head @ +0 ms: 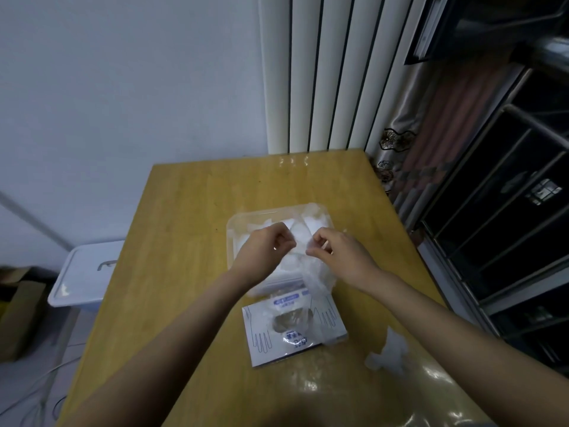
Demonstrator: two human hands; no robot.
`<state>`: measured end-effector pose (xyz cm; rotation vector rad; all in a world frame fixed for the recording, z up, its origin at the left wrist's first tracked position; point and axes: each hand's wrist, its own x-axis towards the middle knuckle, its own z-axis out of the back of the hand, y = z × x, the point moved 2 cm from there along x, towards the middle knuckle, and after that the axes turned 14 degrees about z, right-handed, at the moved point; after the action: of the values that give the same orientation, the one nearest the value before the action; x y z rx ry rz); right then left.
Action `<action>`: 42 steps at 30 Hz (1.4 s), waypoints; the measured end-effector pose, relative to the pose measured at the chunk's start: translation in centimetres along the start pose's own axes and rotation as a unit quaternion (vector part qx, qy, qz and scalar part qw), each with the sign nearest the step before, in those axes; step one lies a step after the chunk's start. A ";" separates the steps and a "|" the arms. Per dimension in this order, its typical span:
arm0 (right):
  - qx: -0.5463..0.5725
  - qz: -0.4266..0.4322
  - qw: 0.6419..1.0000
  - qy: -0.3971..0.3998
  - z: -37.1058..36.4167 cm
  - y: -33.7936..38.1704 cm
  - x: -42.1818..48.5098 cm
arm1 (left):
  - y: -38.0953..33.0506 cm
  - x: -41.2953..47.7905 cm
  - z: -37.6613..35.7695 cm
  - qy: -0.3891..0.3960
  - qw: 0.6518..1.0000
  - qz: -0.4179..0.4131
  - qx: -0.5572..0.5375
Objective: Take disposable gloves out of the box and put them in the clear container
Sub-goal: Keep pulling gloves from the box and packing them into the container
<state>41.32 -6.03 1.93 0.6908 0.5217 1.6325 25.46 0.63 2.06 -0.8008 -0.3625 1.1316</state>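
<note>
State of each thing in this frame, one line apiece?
Clear container: open, gloves inside.
Glove box: flat on table, opened.
Left hand: pinching a glove.
Right hand: pinching a glove.
Loose white piece: crumpled on table.
White bin: lid on.

It looked like a room in a home: a wooden table (191, 241) stood by a tall white radiator (323, 72) and a flower-patterned curtain (409, 134) at a dark window (508, 180), with a white lidded storage bin (83, 272) and a cardboard box (18, 315) on the floor.
</note>
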 end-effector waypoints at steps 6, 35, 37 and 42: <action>-0.056 -0.034 0.998 0.011 1.4 -0.8 0.5 | 0.8 1.2 0.8 -0.020 1.000 0.003 0.007; 0.002 0.075 0.997 -0.021 4.2 0.1 8.0 | -1.8 4.9 6.9 -0.105 0.994 -0.014 0.004; -0.004 0.144 0.979 -0.143 5.1 1.2 8.4 | -2.8 4.6 8.1 -0.179 0.982 -0.062 -0.029; -0.018 0.221 0.946 -0.237 4.8 2.5 6.9 | -2.2 3.0 8.2 -0.229 0.960 -0.159 -0.016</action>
<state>42.18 0.17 8.08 1.1942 -0.0206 1.7955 22.94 6.09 8.80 -0.4770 -0.8671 0.9981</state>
